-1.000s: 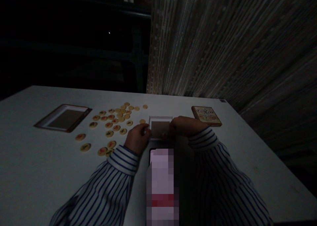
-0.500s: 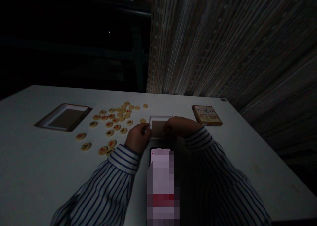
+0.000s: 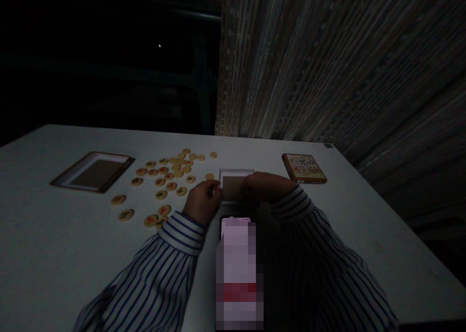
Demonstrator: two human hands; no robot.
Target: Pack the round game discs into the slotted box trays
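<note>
My left hand [image 3: 202, 201] is closed at the left wall of a shallow open box tray [image 3: 231, 189], thumb and fingers pinching its edge. On the opposite side, my right hand [image 3: 267, 187] curls over the tray's right wall, its fingertips partly hidden in shadow. The tray has pale walls and a brown-grey floor. Left of my left hand, several round wooden Chinese chess pieces [image 3: 171, 186] lie scattered, some with red or black characters up and others plain. A lit phone [image 3: 236, 254] with a blurred screen lies just below the tray.
A second open box part [image 3: 98, 173] lies at the left of the white table [image 3: 65, 264]. At the right sits a closed flat box [image 3: 304, 168] with a printed lid. A beaded or pleated curtain [image 3: 309, 60] hangs behind the table's far edge. The scene is dim.
Almost nothing differs. My right hand's fingers shift slightly at the tray's right side, and the whole view moves by a few pixels.
</note>
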